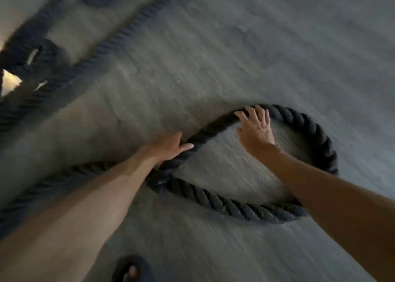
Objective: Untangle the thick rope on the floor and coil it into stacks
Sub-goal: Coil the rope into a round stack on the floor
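Bare concrete floor (256,46) spreads wide beyond the loop, open on its far and right sides. The thick dark rope (235,207) lies on it, curled into one loop (320,132) that crosses itself at its left end, the tail running off left. More rope lies blurred, well apart, up-left of the loop. The left hand (166,146) has its grip closed round the rope just above that crossing. The right hand (255,130) lies open, fingers spread, on the loop's far edge. A sandalled foot (132,269) stands on the near side of the loop.
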Tool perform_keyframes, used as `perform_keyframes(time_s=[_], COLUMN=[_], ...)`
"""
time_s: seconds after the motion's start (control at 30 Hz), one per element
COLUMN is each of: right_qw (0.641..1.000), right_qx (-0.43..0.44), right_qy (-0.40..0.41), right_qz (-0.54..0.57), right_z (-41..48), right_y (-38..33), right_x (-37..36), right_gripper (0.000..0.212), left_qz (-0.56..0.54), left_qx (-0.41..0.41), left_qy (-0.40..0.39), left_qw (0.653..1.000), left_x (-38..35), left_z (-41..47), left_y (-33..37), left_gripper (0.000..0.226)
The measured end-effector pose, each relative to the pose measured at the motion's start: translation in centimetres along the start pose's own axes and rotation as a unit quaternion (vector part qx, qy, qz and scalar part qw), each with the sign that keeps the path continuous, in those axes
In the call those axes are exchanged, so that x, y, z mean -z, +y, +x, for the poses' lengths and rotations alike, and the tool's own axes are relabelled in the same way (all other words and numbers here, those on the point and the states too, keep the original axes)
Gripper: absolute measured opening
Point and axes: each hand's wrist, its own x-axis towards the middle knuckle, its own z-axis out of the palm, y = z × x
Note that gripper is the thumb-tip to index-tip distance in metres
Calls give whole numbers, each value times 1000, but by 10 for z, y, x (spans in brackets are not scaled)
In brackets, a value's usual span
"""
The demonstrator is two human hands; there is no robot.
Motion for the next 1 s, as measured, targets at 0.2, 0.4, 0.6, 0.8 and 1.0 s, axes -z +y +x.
perform_keyframes(time_s=[0.2,0.4,0.6,0.8,1.0], right_qw=[995,992,992,983,987], right_qx=[4,-52,-75,-177,-157], right_qy=[77,17,41,-25,-37], right_qz=[-68,-117,-94,-37,-24], right_z=[47,36,11,2,-13], right_y=[32,68,105,111,95], right_x=[-9,7,26,27,37], right_gripper=[53,76,67,73,63], left_qz=[-57,-179,155,297,302], left_qx=[106,43,-308,-375,-366], left_qy=[123,163,125,216,298], left_qw=[985,969,930,851,828], left_x=[17,11,0,0,-15], left_z=[51,40,36,43,41], left_y=[27,79,40,28,91], left_gripper=[67,21,76,89,80])
